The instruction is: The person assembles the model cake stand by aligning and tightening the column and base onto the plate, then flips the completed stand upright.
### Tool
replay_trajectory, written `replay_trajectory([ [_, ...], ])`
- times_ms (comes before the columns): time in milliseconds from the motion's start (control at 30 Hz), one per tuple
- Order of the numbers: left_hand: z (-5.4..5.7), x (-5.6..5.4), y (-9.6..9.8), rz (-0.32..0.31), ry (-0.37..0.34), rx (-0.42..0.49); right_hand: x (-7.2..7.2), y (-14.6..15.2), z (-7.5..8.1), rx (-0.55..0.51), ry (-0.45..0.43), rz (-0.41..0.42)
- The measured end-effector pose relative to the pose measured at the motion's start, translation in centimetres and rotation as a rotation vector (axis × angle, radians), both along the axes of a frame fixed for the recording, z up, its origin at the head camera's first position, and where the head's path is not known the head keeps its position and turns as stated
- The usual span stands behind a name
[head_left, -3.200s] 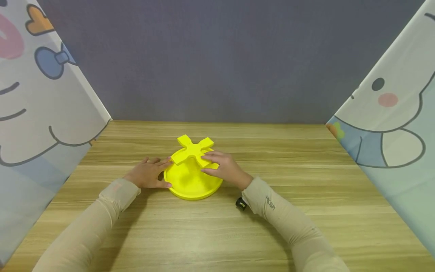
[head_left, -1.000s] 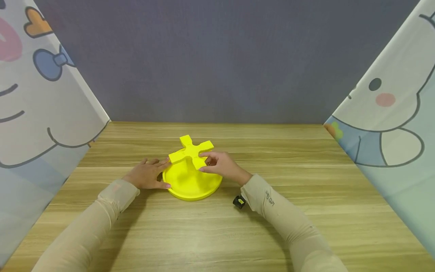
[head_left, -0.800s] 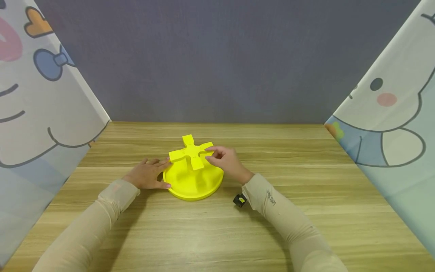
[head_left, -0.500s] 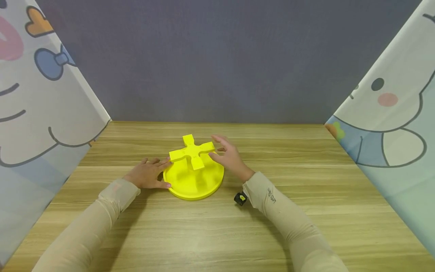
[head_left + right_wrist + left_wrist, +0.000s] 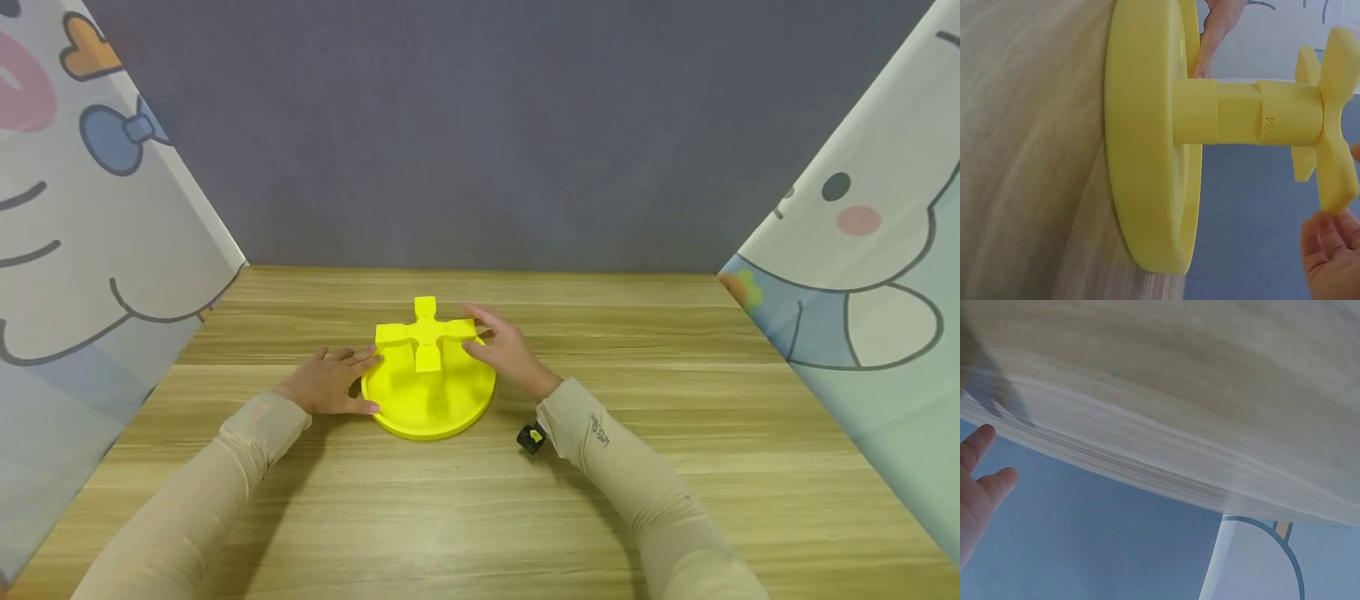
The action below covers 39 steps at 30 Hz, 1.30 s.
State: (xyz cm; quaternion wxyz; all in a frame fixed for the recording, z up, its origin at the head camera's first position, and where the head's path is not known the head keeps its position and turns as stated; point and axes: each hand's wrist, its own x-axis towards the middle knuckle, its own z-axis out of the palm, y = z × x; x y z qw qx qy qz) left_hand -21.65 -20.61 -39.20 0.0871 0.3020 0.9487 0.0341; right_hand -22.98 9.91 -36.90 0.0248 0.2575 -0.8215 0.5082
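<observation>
A yellow cross-shaped handle [image 5: 426, 333] tops an upright yellow post [image 5: 1241, 112] marked "34". Below it, the round yellow base [image 5: 465, 408] with a raised rim sits flat on the table. My left hand [image 5: 326, 383] rests its spread fingertips and thumb on the base's left rim. At the end of the handle's right arm, my right hand [image 5: 510, 354] has its thumb in front and index finger behind. Its bent fingers [image 5: 1329, 234] meet that arm in the right wrist view. Only part of the left hand [image 5: 975, 487] shows in the left wrist view.
The wooden tabletop [image 5: 420, 517] runs back to a dark grey panel [image 5: 480, 150]. Cartoon-printed cloths [image 5: 150, 250] stand along both sides. A small black device [image 5: 532, 437] sits by the right cuff, low over the table.
The handle has turned clockwise as seen from above. My right hand let go of its front arm, opened, and came in around the right arm. The left hand stays on the rim.
</observation>
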Motion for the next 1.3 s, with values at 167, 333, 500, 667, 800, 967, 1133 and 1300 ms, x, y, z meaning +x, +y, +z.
replay_trajectory([
  [167, -0.1, -0.1, 0.0, -0.006, 0.016, -0.004, 0.4, 0.2, -0.1, 0.048, 0.011, -0.004],
  [333, -0.2, -0.2, 0.0, -0.008, 0.024, -0.001, 0.9, 0.4, -0.2, 0.054, 0.033, 0.031],
  [500, -0.2, -0.1, 0.0, -0.001, 0.018, -0.001, 1.0, 0.4, -0.3, 0.047, 0.093, 0.065],
  [667, -0.2, -0.1, 0.1, -0.002, 0.021, 0.006, 0.7, 0.2, -0.1, -0.060, 0.098, 0.017],
  [800, -0.2, -0.2, 0.0, 0.000, 0.018, 0.003, 0.3, -0.1, 0.4, -0.033, 0.039, 0.025],
  [967, -0.2, -0.3, 0.1, -0.002, 0.016, -0.004, -0.1, -0.7, 0.7, 0.042, -0.034, 0.048],
  [1133, -0.1, -0.4, 0.1, -0.012, 0.020, -0.004, 0.0, -0.9, 0.7, 0.024, -0.015, 0.012],
  [1300, -0.2, -0.2, 0.0, -0.011, 0.011, -0.004, 0.1, -0.9, 0.6, 0.018, 0.001, -0.039],
])
